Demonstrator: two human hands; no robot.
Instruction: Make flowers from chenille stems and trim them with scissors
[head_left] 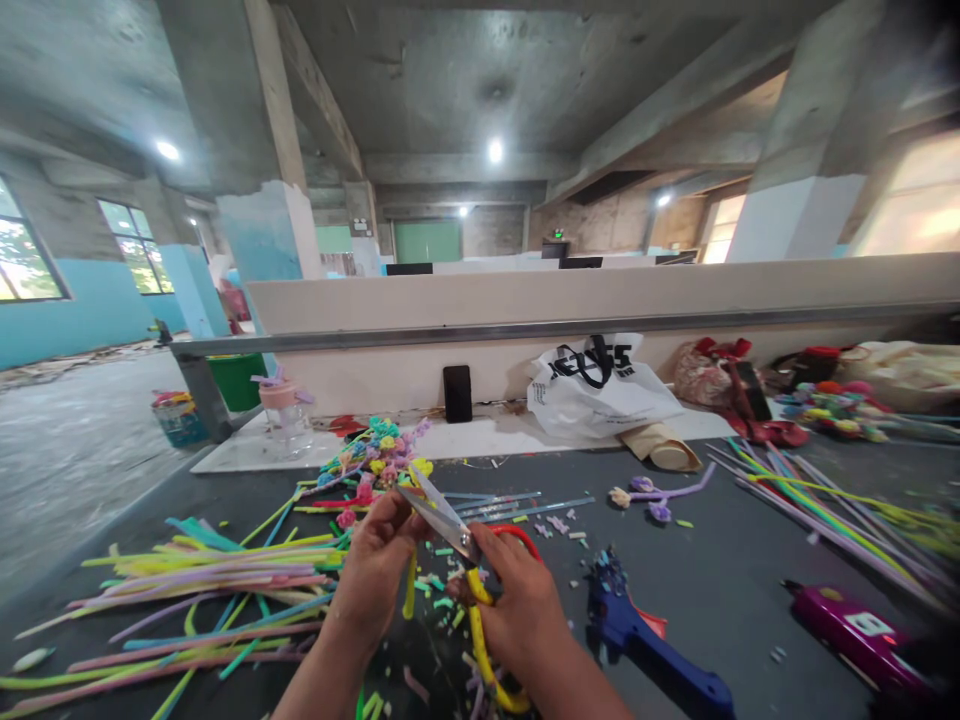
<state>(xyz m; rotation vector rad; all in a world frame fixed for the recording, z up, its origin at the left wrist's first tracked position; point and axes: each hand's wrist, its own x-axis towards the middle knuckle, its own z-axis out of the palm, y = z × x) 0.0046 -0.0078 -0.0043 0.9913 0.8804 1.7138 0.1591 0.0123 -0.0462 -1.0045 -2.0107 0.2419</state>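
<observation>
My right hand point(521, 590) is closed around scissors point(448, 520) with red and yellow handles. Their blades are slightly apart and reach to the fingertips of my left hand point(379, 560). That hand is pinched on a yellow pipe cleaner point(409, 585), whose end hangs below the fingers; the part inside the grip is hidden. Just beyond the hands lies a heap of colourful pipe-cleaner flowers point(382, 445). Many loose pipe cleaners point(225, 575) are spread beside my left forearm. Small cut bits point(450, 590) lie scattered under the hands.
A blue glue gun point(645, 635) and a purple tool point(847, 625) lie to the right. Farther back are a purple flower stem point(675, 492), a phone point(457, 393) propped upright, a white bag point(600, 390) and a clear cup point(285, 420). More pipe cleaners point(832, 510) lie at far right.
</observation>
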